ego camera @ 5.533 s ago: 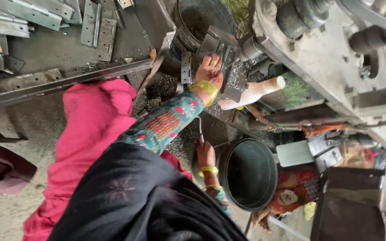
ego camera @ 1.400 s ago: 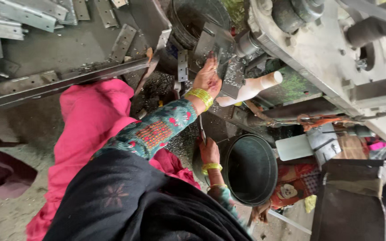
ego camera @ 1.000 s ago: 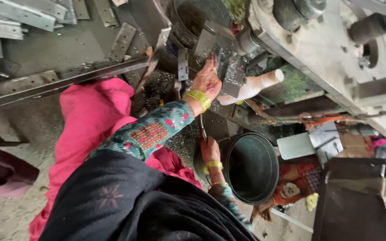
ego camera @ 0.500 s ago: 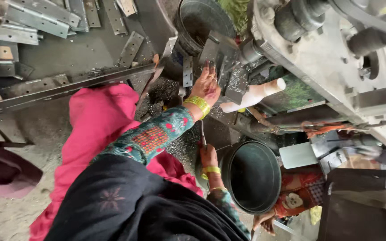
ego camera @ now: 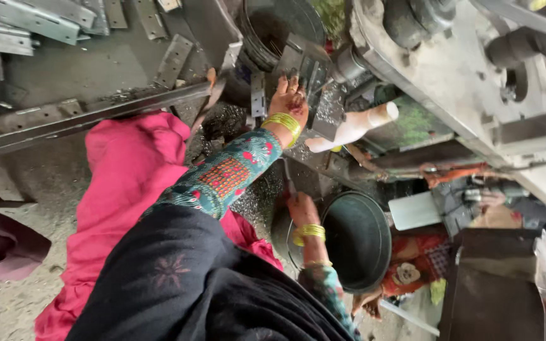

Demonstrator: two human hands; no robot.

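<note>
Reaching left hand (ego camera: 288,101) against metal plate (ego camera: 304,63), fingertips touching it.

**Concealed and cut-off items**

Left hand (ego camera: 288,101): fingertips hidden against the metal part (ego camera: 304,63); grip indeterminate. Right hand (ego camera: 301,208): fingers obscured beside the dark basin (ego camera: 358,240) (held object too slim to identify). Upper bucket (ego camera: 279,28) cropped by top edge.

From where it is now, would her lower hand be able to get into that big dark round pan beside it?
Probably yes. The right hand rests right at the rim of the dark round pan, whose mouth is open and uncovered. It grips a thin rod, which might hamper it.
</note>
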